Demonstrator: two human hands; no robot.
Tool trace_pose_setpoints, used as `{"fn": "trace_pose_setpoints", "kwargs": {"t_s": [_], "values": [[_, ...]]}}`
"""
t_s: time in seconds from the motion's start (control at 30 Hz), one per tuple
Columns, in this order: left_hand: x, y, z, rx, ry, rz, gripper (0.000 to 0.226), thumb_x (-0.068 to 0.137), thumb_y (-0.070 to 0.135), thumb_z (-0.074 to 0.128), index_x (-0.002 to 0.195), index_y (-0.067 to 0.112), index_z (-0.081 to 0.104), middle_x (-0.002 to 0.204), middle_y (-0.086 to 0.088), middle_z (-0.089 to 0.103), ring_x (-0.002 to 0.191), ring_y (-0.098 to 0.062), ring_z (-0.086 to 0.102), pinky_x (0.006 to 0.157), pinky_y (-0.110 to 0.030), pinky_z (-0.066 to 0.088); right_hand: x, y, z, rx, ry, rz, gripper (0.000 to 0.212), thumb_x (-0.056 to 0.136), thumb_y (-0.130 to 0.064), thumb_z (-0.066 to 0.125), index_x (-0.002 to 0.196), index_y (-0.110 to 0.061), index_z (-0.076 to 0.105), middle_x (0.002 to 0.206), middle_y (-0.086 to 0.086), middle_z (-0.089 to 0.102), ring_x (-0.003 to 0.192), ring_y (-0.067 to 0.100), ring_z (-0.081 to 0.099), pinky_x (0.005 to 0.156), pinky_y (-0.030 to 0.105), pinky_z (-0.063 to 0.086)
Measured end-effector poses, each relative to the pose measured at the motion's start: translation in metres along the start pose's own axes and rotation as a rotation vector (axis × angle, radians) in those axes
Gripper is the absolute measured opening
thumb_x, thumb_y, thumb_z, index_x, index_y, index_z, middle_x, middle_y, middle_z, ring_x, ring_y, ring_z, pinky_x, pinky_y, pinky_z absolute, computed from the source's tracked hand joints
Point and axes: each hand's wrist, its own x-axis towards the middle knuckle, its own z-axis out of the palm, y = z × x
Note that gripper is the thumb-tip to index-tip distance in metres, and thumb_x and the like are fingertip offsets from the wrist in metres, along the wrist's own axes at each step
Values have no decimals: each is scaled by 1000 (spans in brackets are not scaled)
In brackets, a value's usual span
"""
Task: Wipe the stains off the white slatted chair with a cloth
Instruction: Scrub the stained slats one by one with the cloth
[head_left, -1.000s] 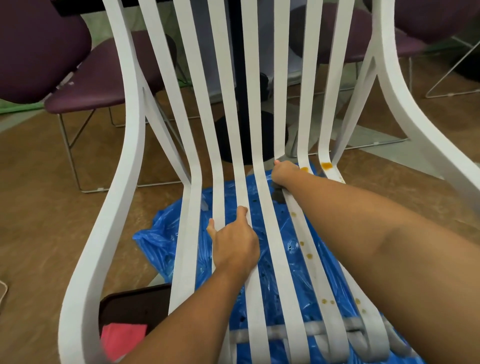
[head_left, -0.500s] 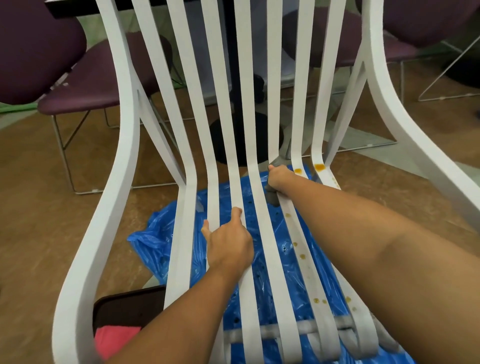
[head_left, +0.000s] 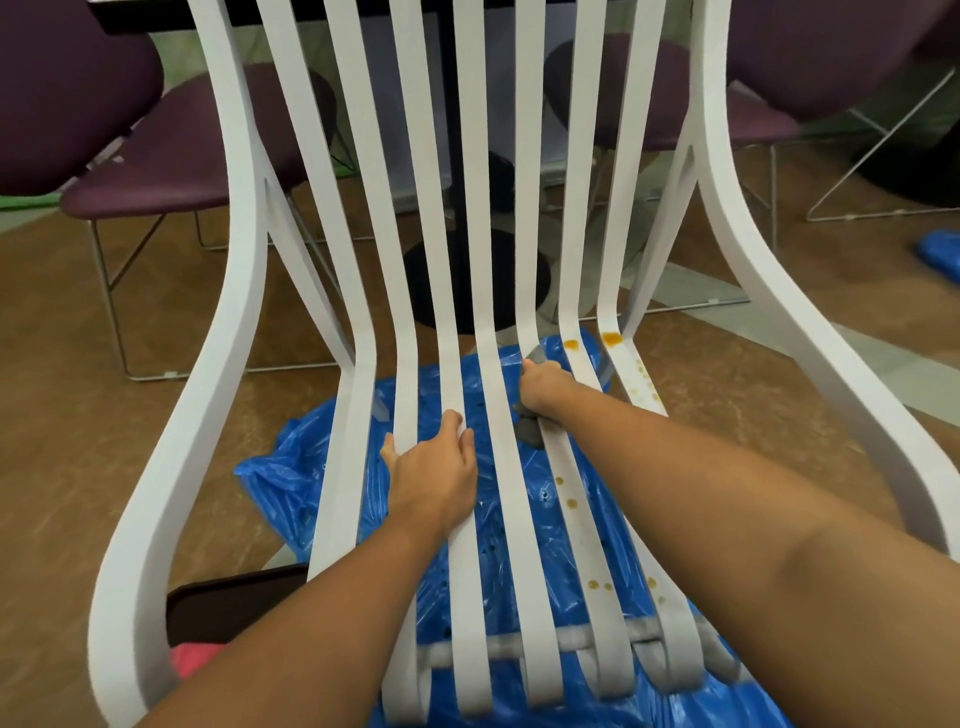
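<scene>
Right hand (head_left: 543, 389) presses grey cloth (head_left: 529, 430) onto a chair slat (head_left: 560, 457) — left hand (head_left: 434, 475) holds another.

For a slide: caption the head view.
Right hand presses a grey cloth on a stained slat; left hand holds the chair.
</scene>
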Motion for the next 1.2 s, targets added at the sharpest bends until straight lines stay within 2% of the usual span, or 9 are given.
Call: {"fn": "trace_pose_setpoints", "kwargs": {"t_s": [0.13,0.3,0.4,0.53,0.67,0.77,0.97,1.07,1.2], "values": [[1,-1,-1,25,-14,5,27,109,41,21,124,30,40,60,6,58,59,-5,43,113,-55,23,1,0,0,-14,4,0,60,102,-15,47,155,-13,21,149,14,31,133,36,42,103,44,45],[6,-4,-2,43,-48,13,28,109,42,20,126,29,39,63,5,60,60,-7,46,106,-53,29,5,-1,3,41,14,11,61,99,-19,54,152,-14,25,144,18,36,130,35,44,102,43,45],[6,-4,-1,57,-47,14,28,109,42,19,126,29,38,64,5,60,60,-7,45,106,-54,28,9,0,6,72,6,22,59,100,-15,48,153,-16,22,143,22,37,126,36,47,99,43,46],[5,-1,-2,57,-29,17,26,109,41,19,123,29,38,64,5,60,60,-9,47,104,-53,27,6,-3,-3,37,-26,18,55,101,-10,45,152,-10,25,145,20,39,128,36,47,100,42,46],[7,-1,-1,40,-24,20,23,109,40,19,120,30,36,63,4,62,63,-13,54,100,-51,27,10,-6,-15,-25,-9,-66,43,103,-9,41,146,-2,40,151,15,36,129,33,48,104,40,45],[7,-1,0,30,-11,22,20,109,40,18,116,31,35,62,4,62,63,-15,56,100,-52,27,11,-5,-16,31,35,-84,39,103,-9,38,140,-2,48,150,16,36,128,33,48,101,40,46],[8,-2,3,43,5,20,23,109,39,15,116,30,35,60,5,61,60,-14,57,104,-56,28,2,-3,4,154,39,54,55,103,-13,37,156,-14,21,147,18,33,129,36,43,95,41,44],[8,-2,4,48,5,14,24,109,39,15,118,29,36,60,5,61,60,-15,57,105,-56,27,2,-4,3,196,29,68,52,104,-17,35,154,-11,22,147,19,34,130,36,42,97,41,43],[9,-3,5,43,5,13,25,109,38,15,118,29,36,60,5,61,61,-14,57,104,-55,27,4,-6,-4,251,61,89,57,104,-12,38,156,-7,16,155,20,27,138,38,34,101,41,43]]}}
